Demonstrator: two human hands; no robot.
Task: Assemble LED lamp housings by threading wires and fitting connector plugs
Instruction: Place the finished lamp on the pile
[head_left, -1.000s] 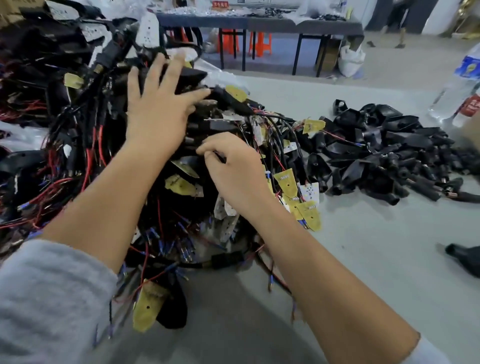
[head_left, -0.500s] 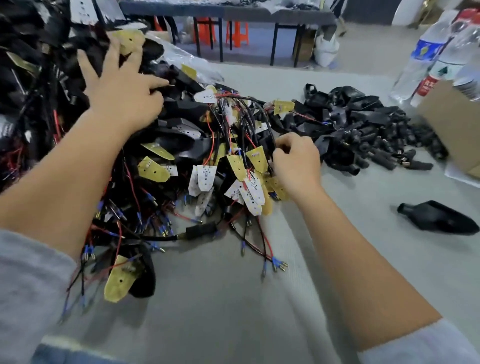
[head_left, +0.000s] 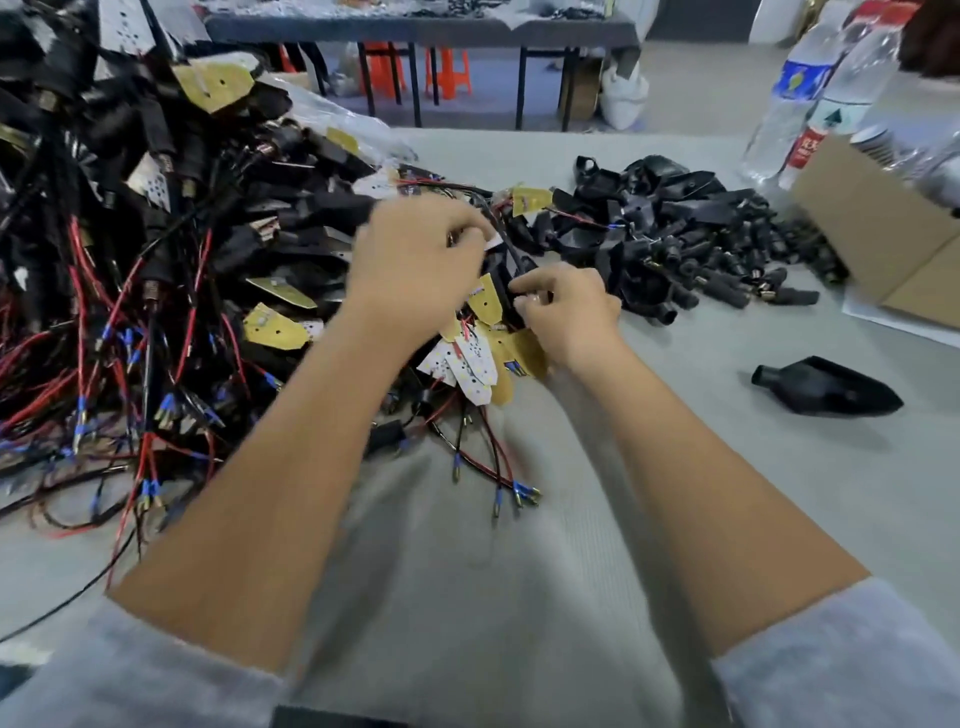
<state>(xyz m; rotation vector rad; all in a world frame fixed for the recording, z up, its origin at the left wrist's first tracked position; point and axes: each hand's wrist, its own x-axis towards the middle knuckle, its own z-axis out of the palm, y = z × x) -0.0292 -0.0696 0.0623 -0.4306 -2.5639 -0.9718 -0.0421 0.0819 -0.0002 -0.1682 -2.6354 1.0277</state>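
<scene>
A big tangled heap of black lamp housings with red and black wires (head_left: 156, 270) fills the left of the table. Small LED boards (head_left: 462, 364), white and yellow, lie at its near edge. My left hand (head_left: 415, 260) is blurred, its fingers curled around wires at the heap's right edge. My right hand (head_left: 566, 312) pinches a black part with wires (head_left: 511, 291) just right of the boards. Both hands are close together. Blue-tipped wire ends (head_left: 509, 493) trail toward me.
A pile of empty black housings and plugs (head_left: 691, 244) lies to the right. One single black housing (head_left: 826, 387) sits apart at the right. A cardboard box (head_left: 878, 234) and water bottles (head_left: 800, 98) stand at the far right. Another table (head_left: 415, 26) is behind.
My left hand came down from the top of the heap to meet my right hand at the heap's right edge. The right hand stayed near the LED boards.
</scene>
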